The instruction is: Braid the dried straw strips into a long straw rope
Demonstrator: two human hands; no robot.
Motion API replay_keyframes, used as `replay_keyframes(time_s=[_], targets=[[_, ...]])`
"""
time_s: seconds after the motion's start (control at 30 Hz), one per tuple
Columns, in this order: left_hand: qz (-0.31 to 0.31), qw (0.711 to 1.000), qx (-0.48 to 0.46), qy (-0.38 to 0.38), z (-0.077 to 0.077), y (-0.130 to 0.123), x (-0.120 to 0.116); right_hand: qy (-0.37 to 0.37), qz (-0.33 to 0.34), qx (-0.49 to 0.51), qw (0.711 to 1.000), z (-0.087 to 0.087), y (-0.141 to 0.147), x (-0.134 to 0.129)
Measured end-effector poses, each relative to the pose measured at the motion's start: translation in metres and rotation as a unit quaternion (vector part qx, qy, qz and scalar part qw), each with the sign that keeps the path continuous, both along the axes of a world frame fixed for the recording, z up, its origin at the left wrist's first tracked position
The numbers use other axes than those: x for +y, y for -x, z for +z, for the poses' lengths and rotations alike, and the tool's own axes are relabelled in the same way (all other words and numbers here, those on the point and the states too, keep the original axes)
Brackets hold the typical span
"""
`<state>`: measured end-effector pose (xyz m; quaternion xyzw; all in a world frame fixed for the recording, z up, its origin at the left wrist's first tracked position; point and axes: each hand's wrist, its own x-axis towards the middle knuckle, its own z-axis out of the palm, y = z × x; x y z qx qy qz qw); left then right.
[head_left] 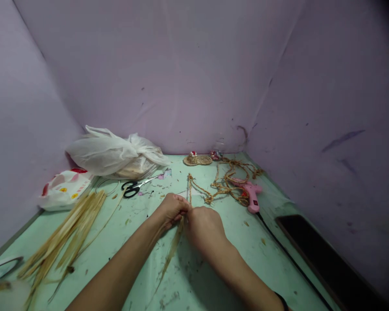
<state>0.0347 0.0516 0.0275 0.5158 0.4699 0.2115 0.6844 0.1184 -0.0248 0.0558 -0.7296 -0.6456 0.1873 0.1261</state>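
Observation:
My left hand (174, 209) and my right hand (205, 224) meet at the middle of the table, both closed on the near end of a braided straw cord (190, 192). From my hands the cord runs away to a point on the table, then bends right toward a tangled pile of the same cord (233, 179). A loose, flat straw strand (173, 250) hangs from between my hands toward me. My fingertips overlap, so the exact grip is partly hidden. Left of my left arm lies a bundle of dry straw strips (63, 233).
Black-handled scissors (134, 188) lie behind the strips, near a white plastic bag (116, 155) and a tissue pack (66, 190). A woven piece with beads (197, 160) sits at the back. On the right are a pink glue gun (253, 194), its cable, and a dark phone-like slab (324, 259).

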Motion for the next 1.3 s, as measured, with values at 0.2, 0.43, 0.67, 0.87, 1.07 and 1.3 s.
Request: replay_keyframes(time_s=[0.2,0.43,0.67,0.87,1.07,1.3], targets=[[-0.014,1.0,0.023,-0.011,0.004,0.001,0.001,-0.073,-0.126,0.166,0.975,0.001,-0.036,0.012],[-0.034,0.999,0.02,-0.028,0.0,0.002,0.003,0.093,-0.149,0.548,0.818,-0.02,-0.027,0.025],[-0.077,0.982,0.107,-0.135,-0.001,0.004,0.007,0.036,-0.15,0.471,0.868,-0.042,-0.034,0.031],[-0.138,0.963,0.18,-0.148,0.01,0.008,0.006,0.014,-0.176,0.483,0.858,-0.043,-0.031,0.031],[-0.103,0.974,0.175,-0.096,0.018,0.014,0.008,-0.007,-0.154,0.505,0.849,-0.047,-0.029,0.031],[-0.059,0.986,0.154,-0.038,0.027,0.008,0.002,-0.016,-0.119,0.539,0.833,-0.053,-0.03,0.031]])
